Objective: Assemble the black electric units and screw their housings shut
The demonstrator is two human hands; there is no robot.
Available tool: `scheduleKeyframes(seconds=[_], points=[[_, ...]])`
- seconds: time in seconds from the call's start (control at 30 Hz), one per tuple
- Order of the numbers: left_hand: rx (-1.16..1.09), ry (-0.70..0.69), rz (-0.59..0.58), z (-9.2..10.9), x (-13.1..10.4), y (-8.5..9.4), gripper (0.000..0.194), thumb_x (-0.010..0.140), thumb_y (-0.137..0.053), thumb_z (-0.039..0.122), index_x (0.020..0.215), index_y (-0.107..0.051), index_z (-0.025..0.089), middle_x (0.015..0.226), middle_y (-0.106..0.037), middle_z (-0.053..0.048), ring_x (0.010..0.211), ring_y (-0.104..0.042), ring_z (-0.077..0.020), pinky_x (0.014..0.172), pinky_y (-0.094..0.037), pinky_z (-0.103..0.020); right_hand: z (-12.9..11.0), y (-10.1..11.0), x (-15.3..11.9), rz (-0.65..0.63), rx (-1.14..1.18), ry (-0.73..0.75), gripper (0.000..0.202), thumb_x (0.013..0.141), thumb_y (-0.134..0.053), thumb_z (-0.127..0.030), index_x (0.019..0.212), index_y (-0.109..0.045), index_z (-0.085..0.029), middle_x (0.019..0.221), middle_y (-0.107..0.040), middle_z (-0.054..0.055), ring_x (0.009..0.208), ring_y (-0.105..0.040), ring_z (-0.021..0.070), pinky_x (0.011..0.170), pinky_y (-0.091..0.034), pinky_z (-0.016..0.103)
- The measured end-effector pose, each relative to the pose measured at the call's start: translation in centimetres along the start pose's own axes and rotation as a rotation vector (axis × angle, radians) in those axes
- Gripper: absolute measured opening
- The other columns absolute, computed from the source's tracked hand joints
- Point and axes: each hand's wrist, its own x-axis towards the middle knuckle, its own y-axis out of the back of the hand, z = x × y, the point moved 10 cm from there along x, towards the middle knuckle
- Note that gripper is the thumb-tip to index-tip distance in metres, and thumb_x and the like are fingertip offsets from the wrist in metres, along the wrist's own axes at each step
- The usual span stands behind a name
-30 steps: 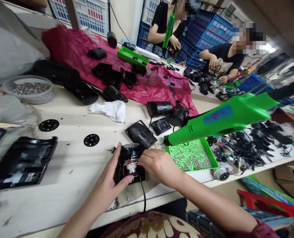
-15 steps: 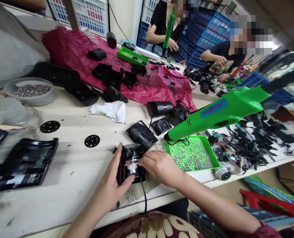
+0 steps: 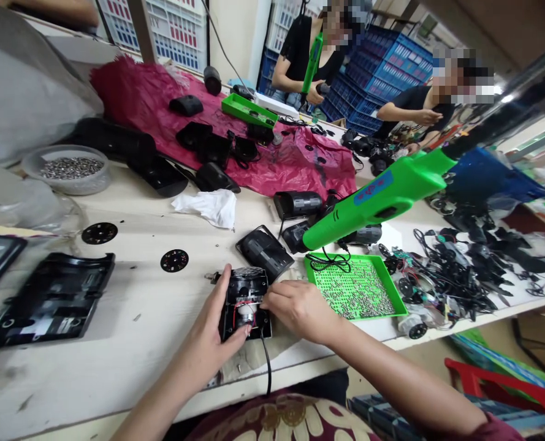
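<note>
A black housing [image 3: 247, 291] with a small motor, red wires and a black cable lies open at the table's front edge. My left hand [image 3: 212, 337] holds it from the left, thumb on its lower part and fingers along its side. The fingers of my right hand [image 3: 295, 306] are pressed together at the housing's right side; what they pinch is too small to name. Just beyond sits a black cover [image 3: 265, 250]. To the right, a green electric screwdriver [image 3: 368, 205] hangs over a green tray of screws [image 3: 355, 285].
Two black discs [image 3: 100, 233] [image 3: 175, 260] and a large black shell [image 3: 51, 300] lie left. Behind are a bowl of screws [image 3: 72, 171], a white cloth [image 3: 208, 206] and pink sheeting [image 3: 295, 150]. Wired parts [image 3: 460, 263] are heaped right. Two people sit across.
The hanging screwdriver has swung left and towards the black parts. My hands stay at the housing with little change. Across the table, the right-hand person's hand has lifted.
</note>
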Motion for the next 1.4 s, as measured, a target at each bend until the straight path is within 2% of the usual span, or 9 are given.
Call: scheduleKeyframes(seconds=[0.2,0.33,0.5,0.63,0.73,0.9,1.07,1.23,1.4], points=[[0.019,-0.007,0.024,0.3,0.0,0.2,0.082,0.091,-0.055,0.036,0.153,-0.002,0.042,0.165,-0.012,-0.001,0.148,-0.014,-0.028,0.116,-0.019,-0.054,-0.1,0.1,0.2,-0.03,-0.003,0.005,0.024,0.098,-0.049,-0.019,0.079,-0.063,-0.016,0.072,-0.064,0.002,0.061,-0.056,0.0144,0.056,-0.037,0.029],[0.052,-0.013,0.036,0.6,0.0,0.2,0.084,0.088,-0.058,0.033,0.153,-0.004,0.042,0.163,-0.019,-0.004,0.147,-0.02,-0.0289,0.115,-0.024,-0.054,-0.1,-0.2,-0.3,-0.005,0.003,-0.005,0.024,0.099,-0.048,-0.02,0.082,-0.065,-0.017,0.074,-0.066,0.003,0.064,-0.058,0.015,0.057,-0.039,0.029],[0.09,-0.056,0.064,1.0,0.2,0.4,0.087,0.087,-0.058,0.029,0.153,-0.004,0.042,0.164,-0.017,-0.004,0.146,-0.023,-0.0286,0.114,-0.025,-0.053,0.2,-0.1,-0.6,0.034,-0.001,-0.042,0.029,0.101,-0.044,-0.024,0.081,-0.065,-0.016,0.072,-0.066,0.003,0.06,-0.058,0.0139,0.054,-0.039,0.027],[0.097,-0.058,0.073,0.8,0.1,0.4,0.087,0.087,-0.058,0.028,0.153,-0.003,0.043,0.164,-0.017,-0.002,0.146,-0.024,-0.0277,0.114,-0.025,-0.052,-0.3,0.3,-1.2,0.072,-0.009,0.023,0.03,0.101,-0.037,-0.017,0.09,-0.065,-0.016,0.086,-0.071,0.005,0.072,-0.063,0.015,0.062,-0.045,0.027],[0.083,-0.068,0.094,0.8,0.0,0.4,0.086,0.087,-0.058,0.028,0.153,-0.005,0.041,0.163,-0.019,-0.003,0.146,-0.024,-0.0284,0.114,-0.027,-0.052,-0.1,0.5,-1.3,0.077,-0.024,0.0,0.028,0.101,-0.039,-0.016,0.094,-0.065,-0.016,0.088,-0.072,0.006,0.073,-0.063,0.0154,0.064,-0.045,0.028],[0.066,-0.095,0.115,0.9,0.0,0.4,0.086,0.087,-0.059,0.029,0.154,-0.005,0.038,0.163,-0.02,-0.006,0.145,-0.026,-0.0295,0.114,-0.029,-0.051,0.4,0.4,-0.3,0.026,-0.056,-0.08,0.027,0.1,-0.046,-0.024,0.083,-0.065,-0.017,0.077,-0.068,0.005,0.066,-0.06,0.0162,0.06,-0.041,0.029],[0.074,-0.098,0.105,1.0,0.1,0.5,0.088,0.087,-0.058,0.028,0.153,-0.003,0.04,0.163,-0.019,-0.005,0.145,-0.025,-0.0276,0.114,-0.028,-0.05,0.2,0.3,0.6,-0.035,-0.09,-0.103,0.026,0.098,-0.05,-0.023,0.077,-0.062,-0.017,0.07,-0.063,0.003,0.062,-0.057,0.0167,0.058,-0.036,0.03],[0.049,-0.067,0.089,0.8,0.2,0.4,0.087,0.086,-0.059,0.028,0.154,-0.005,0.039,0.163,-0.021,-0.006,0.145,-0.026,-0.0277,0.114,-0.027,-0.051,-0.3,0.4,0.6,-0.075,-0.101,-0.063,0.021,0.097,-0.053,-0.021,0.078,-0.061,-0.018,0.074,-0.064,0.002,0.066,-0.056,0.017,0.061,-0.034,0.031],[0.024,-0.043,0.088,0.6,0.3,0.4,0.086,0.086,-0.058,0.028,0.153,-0.006,0.042,0.163,-0.021,-0.003,0.145,-0.025,-0.0277,0.115,-0.025,-0.053,-0.6,0.5,0.6,-0.094,-0.113,-0.05,0.019,0.098,-0.052,-0.02,0.081,-0.061,-0.018,0.076,-0.064,0.001,0.067,-0.055,0.0172,0.062,-0.034,0.032]])
